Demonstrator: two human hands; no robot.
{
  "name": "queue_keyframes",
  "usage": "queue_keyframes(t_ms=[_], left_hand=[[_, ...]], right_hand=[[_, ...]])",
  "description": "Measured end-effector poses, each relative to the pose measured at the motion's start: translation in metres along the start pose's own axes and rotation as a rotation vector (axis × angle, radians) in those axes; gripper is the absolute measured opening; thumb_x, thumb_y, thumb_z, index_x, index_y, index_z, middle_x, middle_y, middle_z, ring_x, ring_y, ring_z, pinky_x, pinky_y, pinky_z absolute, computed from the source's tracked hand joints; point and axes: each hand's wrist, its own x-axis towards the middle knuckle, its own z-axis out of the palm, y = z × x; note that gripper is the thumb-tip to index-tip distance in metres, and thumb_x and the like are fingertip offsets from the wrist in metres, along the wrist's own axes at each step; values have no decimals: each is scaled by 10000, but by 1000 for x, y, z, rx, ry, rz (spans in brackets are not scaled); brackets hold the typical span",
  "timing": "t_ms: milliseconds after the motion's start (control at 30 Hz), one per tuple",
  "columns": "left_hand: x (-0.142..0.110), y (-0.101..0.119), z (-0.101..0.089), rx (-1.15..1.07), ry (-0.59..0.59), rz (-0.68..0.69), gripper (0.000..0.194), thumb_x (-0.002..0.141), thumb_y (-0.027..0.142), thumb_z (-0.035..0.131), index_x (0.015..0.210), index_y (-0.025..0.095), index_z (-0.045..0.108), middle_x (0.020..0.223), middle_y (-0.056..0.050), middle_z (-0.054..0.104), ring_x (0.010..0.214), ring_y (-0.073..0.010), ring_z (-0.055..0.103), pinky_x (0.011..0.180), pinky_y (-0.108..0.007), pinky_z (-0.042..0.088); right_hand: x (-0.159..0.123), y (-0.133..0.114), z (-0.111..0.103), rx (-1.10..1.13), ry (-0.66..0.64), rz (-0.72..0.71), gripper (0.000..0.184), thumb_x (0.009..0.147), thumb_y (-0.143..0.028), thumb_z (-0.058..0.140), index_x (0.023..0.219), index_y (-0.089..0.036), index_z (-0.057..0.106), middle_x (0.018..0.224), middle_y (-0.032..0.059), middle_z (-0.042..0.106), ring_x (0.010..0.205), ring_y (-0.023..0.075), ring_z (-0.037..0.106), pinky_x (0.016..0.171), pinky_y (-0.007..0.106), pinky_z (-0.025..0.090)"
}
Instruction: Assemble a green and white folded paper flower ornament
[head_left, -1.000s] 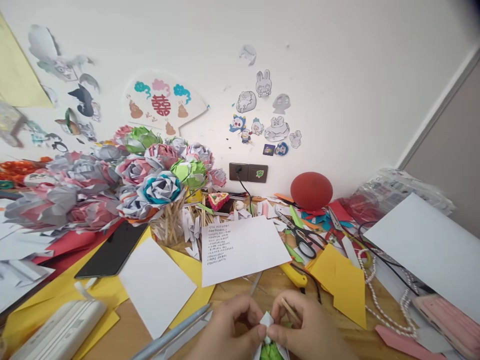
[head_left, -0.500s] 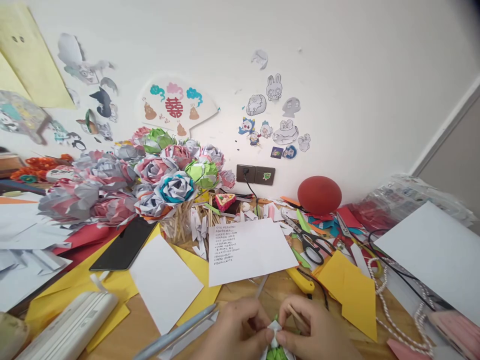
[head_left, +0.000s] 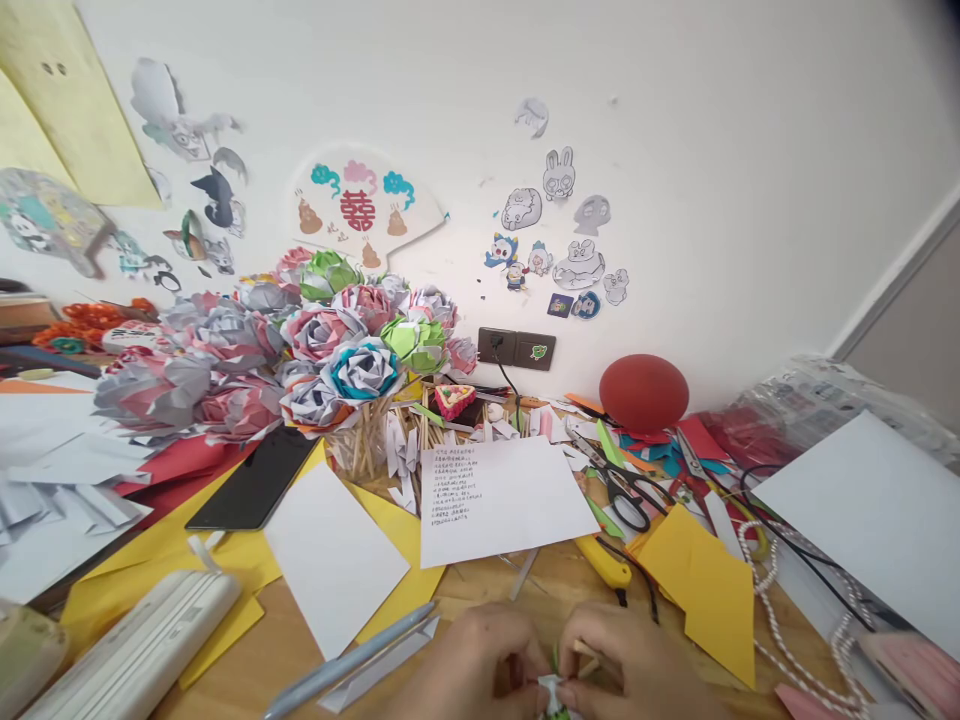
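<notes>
At 6 o'clock, the left hand (head_left: 484,655) and right hand (head_left: 628,655) are pinching a white-and-green paper piece (head_left: 550,684), hiding most of its seemingly folded form. From there, a pen (head_left: 351,659) is lying at 9 o'clock, a written sheet (head_left: 525,508) at 12, scissors (head_left: 602,462) at 1.
</notes>
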Motion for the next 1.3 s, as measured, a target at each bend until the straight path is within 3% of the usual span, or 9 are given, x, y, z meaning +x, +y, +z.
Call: queue_keyframes(t_ms=[100,233,300,533,733,1000,1067,1200,1300], left_hand=[[2,-1,0,-181,-26,-99,28,612,132,601,621,151,582,599,41,546,559,-95,486,499,-178,332],[8,-4,-3,-660,-142,-58,253,642,324,658,786,143,557,621,36,554,559,-97,531,567,-220,416],[10,-6,-3,-732,-188,-61,334,670,415,646,814,125,565,628,19,573,541,-90,537,568,-228,430],[10,-12,-3,-647,-204,-152,442,553,502,715,683,150,481,570,41,544,520,-93,509,536,-227,411],[9,-8,-2,-585,-185,-118,436,609,550,647,695,166,459,601,54,482,580,-97,468,576,-232,393],[12,-13,4,-590,-118,-74,475,589,594,631,671,172,427,570,67,447,533,-85,445,514,-207,364],[13,-14,5,-578,-105,-76,471,592,590,627,664,170,426,560,66,447,523,-87,445,506,-209,363],[12,-11,5,-530,-50,-103,405,619,519,626,643,168,426,541,64,449,507,-83,431,494,-206,354],[12,-9,4,-515,-20,-113,319,635,430,611,642,170,427,529,62,454,492,-85,432,486,-207,349]], right_hand=[[0,0,1,19,31,3,112,587,-84,585,608,-191,612,623,-36,553,623,126,485,560,197,302],[0,4,0,46,79,5,50,611,-140,623,627,-187,631,529,-53,482,530,106,425,509,201,276],[-1,5,0,58,97,-10,64,628,-169,638,682,-197,658,532,-53,505,521,105,433,503,202,282],[0,8,7,81,99,-348,96,729,-187,597,719,-178,692,698,26,644,669,142,592,597,205,400],[0,7,4,13,186,-562,153,722,-73,526,712,-162,650,714,34,647,654,116,608,563,179,425],[-2,10,1,-218,270,-847,204,823,-115,418,806,-202,602,721,22,666,626,110,586,536,194,397],[-3,10,1,-233,265,-829,220,807,-105,409,808,-200,608,685,21,651,601,113,571,520,199,384],[-5,4,0,-221,202,-631,316,712,-57,415,902,-192,629,712,31,622,634,126,567,532,203,392],[-4,3,2,-170,178,-616,358,660,-31,410,888,-186,637,787,42,628,676,127,575,564,204,407]])
